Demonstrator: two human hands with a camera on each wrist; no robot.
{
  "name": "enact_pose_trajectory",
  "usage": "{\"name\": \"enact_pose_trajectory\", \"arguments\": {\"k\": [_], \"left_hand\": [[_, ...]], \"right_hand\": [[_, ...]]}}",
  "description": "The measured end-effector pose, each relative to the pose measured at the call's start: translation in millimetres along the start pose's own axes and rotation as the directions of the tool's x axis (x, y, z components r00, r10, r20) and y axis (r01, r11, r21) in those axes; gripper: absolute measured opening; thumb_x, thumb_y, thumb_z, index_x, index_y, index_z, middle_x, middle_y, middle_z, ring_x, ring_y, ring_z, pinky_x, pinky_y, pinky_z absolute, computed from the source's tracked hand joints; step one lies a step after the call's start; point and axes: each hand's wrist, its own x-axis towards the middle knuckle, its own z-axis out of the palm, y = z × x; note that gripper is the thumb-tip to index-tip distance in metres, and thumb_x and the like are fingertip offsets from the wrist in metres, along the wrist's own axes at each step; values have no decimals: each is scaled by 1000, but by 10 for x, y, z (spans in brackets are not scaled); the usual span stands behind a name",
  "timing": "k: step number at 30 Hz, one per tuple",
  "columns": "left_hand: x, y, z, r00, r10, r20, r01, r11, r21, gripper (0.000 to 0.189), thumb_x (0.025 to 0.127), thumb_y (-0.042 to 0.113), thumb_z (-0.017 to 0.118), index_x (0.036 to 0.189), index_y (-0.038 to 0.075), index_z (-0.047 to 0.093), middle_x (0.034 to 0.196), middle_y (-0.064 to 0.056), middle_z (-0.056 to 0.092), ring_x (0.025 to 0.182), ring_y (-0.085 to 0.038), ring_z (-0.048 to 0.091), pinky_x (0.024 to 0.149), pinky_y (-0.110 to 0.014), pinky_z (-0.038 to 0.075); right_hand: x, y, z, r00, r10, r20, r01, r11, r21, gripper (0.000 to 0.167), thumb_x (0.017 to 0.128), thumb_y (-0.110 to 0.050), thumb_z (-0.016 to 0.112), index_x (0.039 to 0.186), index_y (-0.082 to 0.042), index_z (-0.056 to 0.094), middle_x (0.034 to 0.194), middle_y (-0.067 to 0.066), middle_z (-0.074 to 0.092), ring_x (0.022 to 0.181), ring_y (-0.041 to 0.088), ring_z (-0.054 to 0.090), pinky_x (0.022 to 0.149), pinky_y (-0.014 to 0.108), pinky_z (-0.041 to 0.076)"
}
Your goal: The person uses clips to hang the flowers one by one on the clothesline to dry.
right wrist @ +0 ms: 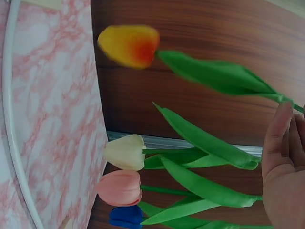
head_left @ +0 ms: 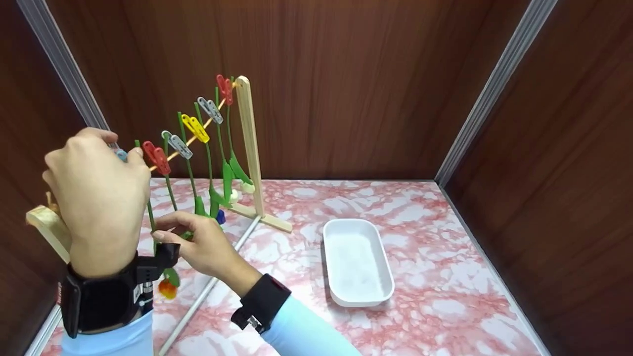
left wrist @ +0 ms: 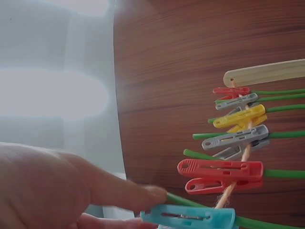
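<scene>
My left hand (head_left: 96,198) pinches a light blue clothespin (left wrist: 190,216) at the near end of a string (left wrist: 228,195). A green stem passes through that clothespin. Lower down, my right hand (head_left: 205,244) holds the stem of a yellow-orange artificial tulip (right wrist: 128,46) between thumb and fingers, its bloom hanging downward. Beyond on the string sit a red clothespin (head_left: 157,158), a grey one (head_left: 177,144), a yellow one (head_left: 196,128) and others, each with a stem. White, pink (right wrist: 119,188) and blue tulips hang head down in the right wrist view.
A wooden post (head_left: 251,148) bears the string's far end; the near post (head_left: 49,230) is partly behind my left hand. A white rod (head_left: 198,301) runs along the base. To the right, a white tray (head_left: 358,262) stands on the marbled table (head_left: 435,267). Brown panels enclose the space.
</scene>
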Motion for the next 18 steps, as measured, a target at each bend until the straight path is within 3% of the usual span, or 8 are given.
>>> {"name": "enact_pose_trajectory", "arguments": {"k": [4, 7, 9, 11, 12, 14, 16, 18], "left_hand": [[-36, 29, 26, 1000, 16, -2, -16, 1000, -1, 53, 102, 28, 64, 144, -5, 60, 121, -33, 69, 119, -60, 57, 99, -69, 45], [-63, 52, 62, 998, 57, -41, -57, 998, -19, 54, 101, 27, 67, 142, -7, 60, 121, -33, 69, 118, -59, 58, 101, -68, 44], [-89, 59, 102, 989, 102, -109, -108, 993, -54, 54, 100, 28, 69, 141, -7, 61, 125, -31, 69, 121, -55, 59, 104, -65, 45], [-115, 53, 157, 961, 173, -215, -200, 973, -110, 51, 101, 29, 69, 138, -6, 64, 130, -26, 68, 125, -48, 60, 109, -58, 44], [-130, 53, 197, 938, 216, -272, -260, 956, -138, 49, 101, 30, 69, 136, -4, 66, 135, -23, 67, 130, -44, 58, 113, -54, 43], [-161, 48, 290, 866, 318, -387, -411, 892, -188, 45, 103, 31, 67, 131, -4, 68, 140, -19, 65, 138, -37, 53, 120, -48, 36], [-203, 45, 410, 775, 421, -472, -563, 799, -212, 43, 103, 31, 65, 128, -4, 69, 143, -17, 64, 144, -35, 47, 124, -45, 28], [-270, 30, 571, 694, 512, -506, -678, 702, -220, 48, 99, 32, 65, 132, -3, 67, 149, -17, 59, 149, -37, 39, 126, -49, 21]], "right_hand": [[-62, 23, -56, 999, 41, 6, -41, 996, 74, 21, 102, -12, 72, 121, -4, 73, 107, 0, 78, 87, -10, 65, 76, 16, 57], [-117, 47, -133, 997, 67, 25, -69, 990, 124, 22, 103, -10, 70, 124, -2, 71, 111, 2, 76, 88, -6, 67, 76, 20, 60], [-147, 70, -214, 997, 75, 35, -79, 987, 141, 20, 104, -6, 68, 123, 0, 70, 112, 5, 76, 88, -2, 68, 75, 23, 61], [-172, 97, -326, 997, 70, 37, -74, 989, 130, 18, 103, -3, 66, 120, 2, 70, 111, 8, 76, 86, 1, 69, 73, 24, 62], [-184, 116, -396, 998, 57, 31, -60, 993, 107, 17, 103, -1, 66, 118, 2, 71, 110, 9, 75, 86, 2, 69, 75, 24, 62], [-212, 155, -562, 1000, 25, 6, -25, 999, 42, 15, 101, 1, 66, 115, 2, 72, 108, 10, 76, 88, 5, 69, 78, 23, 61], [-259, 194, -754, 999, 3, -37, -4, 1000, -23, 14, 101, 2, 67, 113, 3, 73, 107, 11, 76, 89, 8, 70, 80, 23, 60], [-343, 242, -962, 995, -18, -96, 8, 995, -101, 13, 101, 0, 67, 112, 2, 74, 106, 11, 77, 92, 11, 71, 80, 23, 59]]}}
